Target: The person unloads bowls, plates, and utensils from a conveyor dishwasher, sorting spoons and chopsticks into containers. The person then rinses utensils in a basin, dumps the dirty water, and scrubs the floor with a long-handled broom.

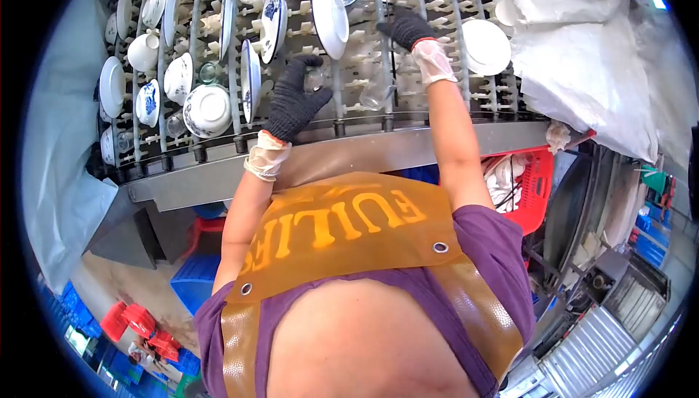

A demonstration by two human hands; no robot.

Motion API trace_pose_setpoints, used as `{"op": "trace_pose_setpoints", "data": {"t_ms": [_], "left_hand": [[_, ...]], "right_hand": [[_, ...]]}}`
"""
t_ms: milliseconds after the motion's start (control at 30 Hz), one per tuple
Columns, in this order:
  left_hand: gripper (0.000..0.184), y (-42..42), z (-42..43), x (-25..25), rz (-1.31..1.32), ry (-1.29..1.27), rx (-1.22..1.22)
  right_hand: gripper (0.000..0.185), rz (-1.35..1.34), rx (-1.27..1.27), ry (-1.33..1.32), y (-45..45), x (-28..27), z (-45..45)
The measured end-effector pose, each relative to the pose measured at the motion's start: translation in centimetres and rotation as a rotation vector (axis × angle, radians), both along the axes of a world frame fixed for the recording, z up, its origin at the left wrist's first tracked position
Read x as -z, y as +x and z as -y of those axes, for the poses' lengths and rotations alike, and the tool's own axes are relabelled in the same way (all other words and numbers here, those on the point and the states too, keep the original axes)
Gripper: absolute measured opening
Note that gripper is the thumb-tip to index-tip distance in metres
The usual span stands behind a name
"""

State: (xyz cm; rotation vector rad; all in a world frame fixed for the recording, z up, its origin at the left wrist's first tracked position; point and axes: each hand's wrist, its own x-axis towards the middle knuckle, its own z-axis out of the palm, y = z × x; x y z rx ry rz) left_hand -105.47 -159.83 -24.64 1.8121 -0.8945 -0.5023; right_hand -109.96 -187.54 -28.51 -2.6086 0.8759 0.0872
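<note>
Black-gloved left hand (295, 103) — fingers parted and curved beside a clear glass (314, 78) on the pegged rack (360, 56); contact cannot be told. Right hand (409, 28) — fingers loosely extended, any hold unclear, left of a white plate (486, 47).

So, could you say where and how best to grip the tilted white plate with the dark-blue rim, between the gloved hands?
Probably by the near rim of that plate, coming from the person's side: it stands tilted, so thumb and fingers could pinch both faces.
</note>
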Motion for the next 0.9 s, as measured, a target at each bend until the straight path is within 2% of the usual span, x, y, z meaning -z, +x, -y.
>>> {"op": "trace_pose_setpoints", "data": {"t_ms": [33, 67, 100, 167, 200, 233, 300, 333, 367, 433, 467, 500, 567, 633, 700, 733, 767, 833, 867, 900], "left_hand": [[0.047, 0.1, -0.1, 0.9, 0.242, 0.162, 0.034], [0.046, 0.0, -0.1, 1.0, 0.342, 0.251, 0.055], [0.046, -0.2, 0.1, 1.0, 0.346, 0.248, 0.045], [0.043, -1.0, 0.3, 0.7, 0.344, 0.288, 0.019], [0.042, -1.7, 0.9, -0.7, 0.515, 0.362, -0.042], [0.042, -2.2, 1.6, -1.6, 0.515, 0.364, -0.045], [0.038, -3.5, 2.8, -2.6, 0.564, 0.289, -0.014], [0.047, -3.9, 3.7, -2.4, 0.465, 0.319, 0.014], [0.047, -4.5, 4.5, -2.0, 0.468, 0.317, 0.010], [0.060, -6.0, 5.8, -0.2, 0.501, 0.408, 0.074], [0.069, -7.0, 6.4, 1.3, 0.478, 0.436, 0.107], [0.068, -7.8, 7.0, 2.7, 0.422, 0.430, 0.067], [0.068, -7.7, 7.7, 4.6, 0.422, 0.320, 0.002], [0.067, -7.6, 7.5, 3.0, 0.363, 0.302, -0.039], [0.065, -7.9, 6.5, -0.8, 0.131, 0.081, -0.108], [0.065, -7.7, 5.6, -2.6, 0.141, 0.085, -0.055], [0.064, -6.8, 4.8, -4.1, 0.322, 0.247, 0.029], [0.061, -5.7, 4.6, -4.9, 0.450, 0.739, 0.106], [0.061, -5.4, 4.9, -4.6, 0.458, 0.728, 0.098], [0.059, -5.1, 5.3, -3.8, 0.480, 0.840, 0.146]], "right_hand": [[0.070, -0.044, -0.085, 0.141, -0.3, 1.2, 0.5], [0.073, 0.185, -0.121, 0.119, -1.5, 1.4, 0.5], [0.070, 0.318, -0.150, 0.071, -2.6, -0.1, -0.1], [0.063, 0.785, -0.179, 0.037, -3.6, 1.4, 0.1], [0.054, 0.805, -0.141, 0.052, -4.6, 0.4, -0.4], [0.054, 0.806, -0.145, 0.054, -5.3, 0.9, -0.1], [0.042, 0.720, -0.267, -0.063, -7.3, 2.6, 0.5], [0.034, 0.751, -0.252, -0.021, -8.4, 3.3, 0.9], [0.034, 0.753, -0.256, -0.023, -9.6, 2.6, 1.0], [0.032, 0.752, 0.019, 0.118, -12.7, 0.3, 0.6], [0.037, 0.744, 0.055, 0.038, -14.2, 0.2, 0.8], [0.042, 0.735, 0.083, -0.039, -15.5, 0.3, 1.6], [0.057, 0.661, 0.174, -0.505, -17.6, 2.7, 4.6], [0.074, 0.611, 0.287, -0.653, -19.2, 4.3, 9.1], [0.083, 0.403, 0.504, -0.368, -20.1, 5.0, 12.8], [0.088, 0.550, 0.451, -0.128, -20.6, 8.1, 16.3], [0.080, 0.502, 0.509, 0.140, -20.3, 8.9, 18.0], [0.069, 0.472, 0.302, 0.231, -19.2, 5.6, 17.6], [0.059, 0.555, 0.277, 0.289, -18.8, 5.4, 18.0], [0.052, 0.650, 0.224, 0.064, -18.0, 3.4, 16.6]]}}
